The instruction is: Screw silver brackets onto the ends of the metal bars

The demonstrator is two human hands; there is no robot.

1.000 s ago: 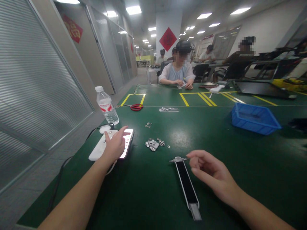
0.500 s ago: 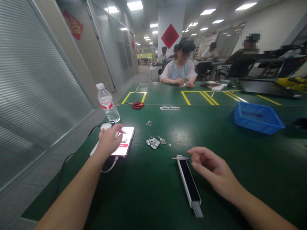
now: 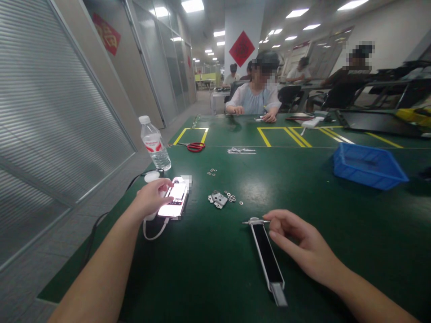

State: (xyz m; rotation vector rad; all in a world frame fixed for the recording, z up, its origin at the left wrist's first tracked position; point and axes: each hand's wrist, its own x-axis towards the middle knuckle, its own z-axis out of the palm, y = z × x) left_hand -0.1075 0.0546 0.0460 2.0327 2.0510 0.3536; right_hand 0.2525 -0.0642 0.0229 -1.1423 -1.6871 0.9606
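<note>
There are two hands (image 3: 151, 196), one smartphone (image 3: 173, 197), one water bottle (image 3: 155, 143), one pair of red-handled scissors (image 3: 195, 146), one blue plastic bin (image 3: 368, 167) and one caliper (image 3: 266, 253). Two small clusters of metal washers (image 3: 230, 197) show; the metal brackets (image 3: 218, 199) overlap too closely to count.

A lit black smartphone (image 3: 177, 197) lies on the green work table (image 3: 188, 273) under the left hand's (image 3: 151, 196) fingertips; right of it, past small steel brackets (image 3: 217, 199), the right hand (image 3: 303, 242) curls just beside a slim black-and-silver metal rail (image 3: 266, 255).

The left hand (image 3: 151, 196) reaches forward, palm down; the right hand (image 3: 305, 244) hangs half-curled.
</note>
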